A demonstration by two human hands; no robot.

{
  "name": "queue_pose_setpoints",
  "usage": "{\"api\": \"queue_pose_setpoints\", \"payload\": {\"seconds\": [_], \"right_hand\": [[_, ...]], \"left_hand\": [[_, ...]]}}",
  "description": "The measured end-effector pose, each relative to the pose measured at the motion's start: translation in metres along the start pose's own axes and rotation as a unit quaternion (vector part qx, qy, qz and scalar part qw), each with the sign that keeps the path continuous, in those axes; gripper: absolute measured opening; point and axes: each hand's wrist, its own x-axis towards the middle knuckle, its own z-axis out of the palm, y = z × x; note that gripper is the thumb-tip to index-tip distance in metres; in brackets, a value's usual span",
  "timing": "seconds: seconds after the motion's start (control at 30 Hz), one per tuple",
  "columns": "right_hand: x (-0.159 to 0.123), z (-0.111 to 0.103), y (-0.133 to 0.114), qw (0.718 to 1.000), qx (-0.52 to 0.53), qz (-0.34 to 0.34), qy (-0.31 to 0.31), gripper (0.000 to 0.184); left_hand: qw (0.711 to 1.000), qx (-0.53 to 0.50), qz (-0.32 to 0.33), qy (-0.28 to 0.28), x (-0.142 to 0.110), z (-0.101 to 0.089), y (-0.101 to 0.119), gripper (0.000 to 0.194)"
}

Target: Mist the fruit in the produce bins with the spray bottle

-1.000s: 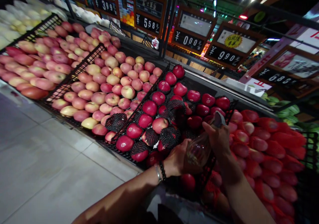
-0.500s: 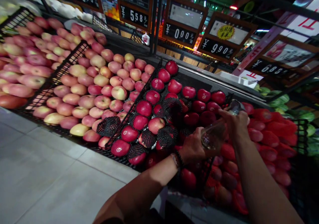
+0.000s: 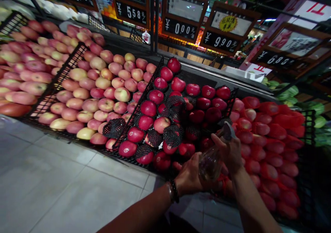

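A clear spray bottle [image 3: 209, 162] with a grey head hangs tilted in front of me, over the near edge of the dark red apples. My left hand [image 3: 188, 175] is closed around its lower part, with the fingertips hidden behind it. Higher up, my right hand [image 3: 231, 154] grips the neck just below the grey head. Dark red apples [image 3: 148, 108], some in black foam nets, lie in the black crate beyond my left hand. Red-netted apples [image 3: 269, 171] fill the section beside my right hand.
Paler apples [image 3: 97, 105] fill the crates on the left, split by a black mesh divider [image 3: 60, 72]. Price signs [image 3: 183, 13] hang above the back ledge. Watermelons [image 3: 288, 93] sit at the far right. Grey floor tiles [image 3: 57, 181] run along the front.
Both my hands have come down and nearer to me with the bottle, slightly to the left. The view has shifted a little, and more of the red-netted apples shows.
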Motion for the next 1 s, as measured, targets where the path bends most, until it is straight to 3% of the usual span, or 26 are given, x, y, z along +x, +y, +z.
{"api": "queue_pose_setpoints", "payload": {"seconds": [0.23,0.33,0.6,0.8,1.0], "right_hand": [[-0.071,-0.002,-0.018,0.994,0.075,0.071,-0.03,0.029],[-0.105,-0.001,-0.028,0.987,0.111,0.099,-0.055,0.023],[-0.177,0.006,-0.039,0.989,0.085,0.081,-0.092,0.022],[-0.212,0.009,-0.06,0.976,0.133,0.153,-0.084,0.022],[-0.226,0.02,-0.075,0.971,0.165,0.12,-0.128,0.028]], "left_hand": [[0.999,-0.032,0.002,0.001,-0.064,0.013,-0.005,0.091],[0.999,-0.047,-0.014,-0.005,-0.093,0.022,-0.009,0.085],[0.99,-0.111,-0.088,-0.003,-0.166,0.041,-0.02,0.091],[0.993,-0.103,-0.054,-0.01,-0.208,0.038,-0.023,0.092],[0.979,-0.169,-0.116,0.0,-0.238,0.039,-0.033,0.091]]}}
